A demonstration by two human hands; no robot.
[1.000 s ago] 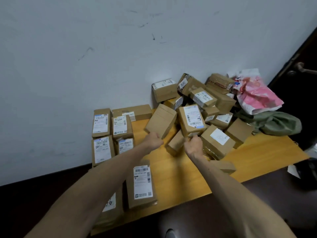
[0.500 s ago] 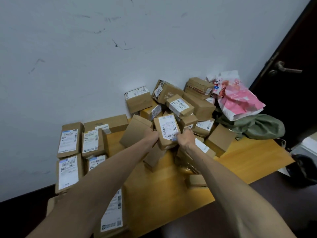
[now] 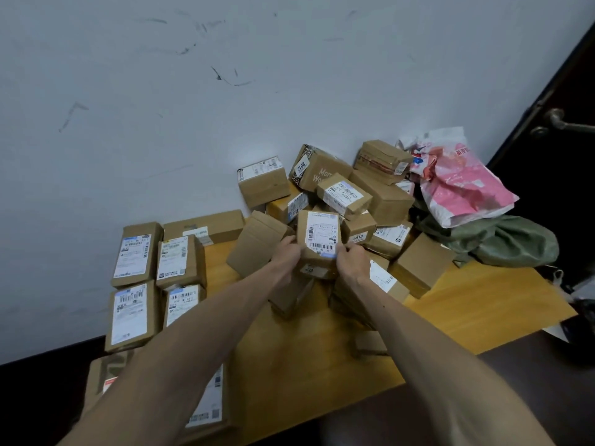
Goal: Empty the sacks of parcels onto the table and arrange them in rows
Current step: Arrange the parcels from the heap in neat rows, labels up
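Both hands hold one labelled cardboard parcel upright above the heap. My left hand grips its lower left edge and my right hand grips its lower right corner. Behind it, a loose pile of brown parcels leans against the wall. A plain brown box tilts just left of my left hand. On the left of the wooden table, several labelled parcels lie flat in rows. An empty green sack lies crumpled at the right.
A pink and white plastic bag rests on the green sack against the wall. A dark door with a lever handle stands at the right. The table's front edge runs diagonally; dark floor lies beyond it.
The labelled parcel has been lifted off the pile, and both hands have closed round its lower corners. My view has shifted right and closer.
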